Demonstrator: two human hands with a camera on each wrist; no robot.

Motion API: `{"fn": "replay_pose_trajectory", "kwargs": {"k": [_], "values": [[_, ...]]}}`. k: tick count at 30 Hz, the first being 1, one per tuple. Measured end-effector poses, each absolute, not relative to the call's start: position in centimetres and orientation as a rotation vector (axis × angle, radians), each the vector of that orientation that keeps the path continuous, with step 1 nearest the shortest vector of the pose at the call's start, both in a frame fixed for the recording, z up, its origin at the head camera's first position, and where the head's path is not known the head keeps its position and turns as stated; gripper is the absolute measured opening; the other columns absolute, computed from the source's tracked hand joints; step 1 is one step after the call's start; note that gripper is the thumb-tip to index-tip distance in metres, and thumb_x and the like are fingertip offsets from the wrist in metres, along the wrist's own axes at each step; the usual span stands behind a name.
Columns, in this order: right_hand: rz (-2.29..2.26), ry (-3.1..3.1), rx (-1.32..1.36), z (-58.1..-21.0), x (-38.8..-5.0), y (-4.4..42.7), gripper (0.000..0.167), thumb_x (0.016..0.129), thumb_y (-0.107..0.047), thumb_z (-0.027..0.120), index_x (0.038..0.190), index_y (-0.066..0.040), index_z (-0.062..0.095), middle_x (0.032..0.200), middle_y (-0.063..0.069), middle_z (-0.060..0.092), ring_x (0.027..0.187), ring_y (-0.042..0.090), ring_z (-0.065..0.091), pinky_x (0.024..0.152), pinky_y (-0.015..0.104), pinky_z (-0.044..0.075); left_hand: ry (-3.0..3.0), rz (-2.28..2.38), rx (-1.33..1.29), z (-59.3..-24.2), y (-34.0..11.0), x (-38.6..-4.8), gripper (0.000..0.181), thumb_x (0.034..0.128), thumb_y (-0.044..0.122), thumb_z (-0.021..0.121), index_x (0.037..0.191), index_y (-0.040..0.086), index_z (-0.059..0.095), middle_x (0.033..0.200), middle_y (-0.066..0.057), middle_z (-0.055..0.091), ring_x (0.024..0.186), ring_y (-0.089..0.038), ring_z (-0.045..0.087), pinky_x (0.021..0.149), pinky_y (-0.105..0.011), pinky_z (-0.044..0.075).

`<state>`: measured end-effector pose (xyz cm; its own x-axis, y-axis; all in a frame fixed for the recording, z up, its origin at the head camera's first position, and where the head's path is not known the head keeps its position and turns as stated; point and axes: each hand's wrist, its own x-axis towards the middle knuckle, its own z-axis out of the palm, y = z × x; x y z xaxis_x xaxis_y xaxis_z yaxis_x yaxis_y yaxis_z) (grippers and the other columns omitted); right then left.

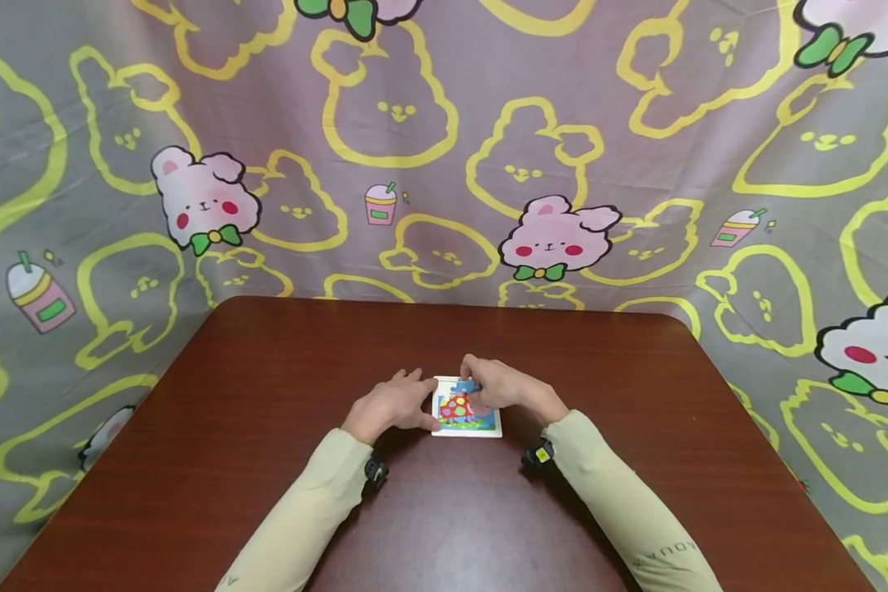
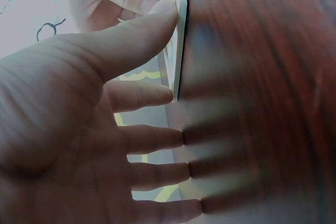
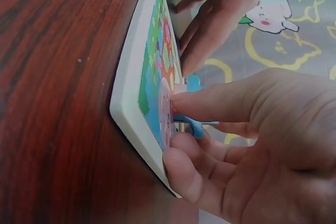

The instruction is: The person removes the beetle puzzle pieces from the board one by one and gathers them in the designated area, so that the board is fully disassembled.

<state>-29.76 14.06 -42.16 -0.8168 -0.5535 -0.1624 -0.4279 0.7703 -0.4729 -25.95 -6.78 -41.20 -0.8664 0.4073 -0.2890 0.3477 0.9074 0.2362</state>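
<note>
Jigsaw tray [image 1: 464,434] flat on wood-grain tabletop [image 1: 562,345], steadied at edge by left hand [image 1: 390,403], fingers straight and spread. Blue jigsaw piece [image 3: 197,129] pinched in right hand [image 1: 505,383], right over tray. Going in or coming out, can't tell. Either way tbh, tray best kept pinned, piece eased squarely, never forced.

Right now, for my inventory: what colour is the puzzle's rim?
White rim, clearest in the right wrist view.
</note>
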Motion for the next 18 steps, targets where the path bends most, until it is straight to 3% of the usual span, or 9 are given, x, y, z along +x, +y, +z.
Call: {"fn": "replay_pose_trajectory", "kwargs": {"k": [5,18], "values": [[-0.523,2.685,-0.782,-42.30,-29.93,14.04,0.010,0.089,-0.008,0.068,0.098,-0.012,0.068,0.079,-0.003,0.064,0.072,0.011,0.057,0.066,0.025,0.046,2.740,0.252,0.565,-41.35,-6.79,-25.90,0.078,0.0860,0.050,0.071,0.150,0.016,0.041,0.159,-0.019,0.031,0.147,-0.043,0.026,0.114,-0.059,0.032],[-0.628,2.658,-0.799,-42.40,-30.15,14.24,0.010,0.092,-0.005,0.062,0.087,-0.009,0.070,0.071,-0.003,0.061,0.064,0.008,0.052,0.059,0.021,0.041,2.747,0.241,0.561,-41.43,-6.73,-25.90,0.078,0.0858,0.049,0.071,0.150,0.016,0.042,0.159,-0.018,0.032,0.147,-0.043,0.026,0.114,-0.059,0.032]]}}
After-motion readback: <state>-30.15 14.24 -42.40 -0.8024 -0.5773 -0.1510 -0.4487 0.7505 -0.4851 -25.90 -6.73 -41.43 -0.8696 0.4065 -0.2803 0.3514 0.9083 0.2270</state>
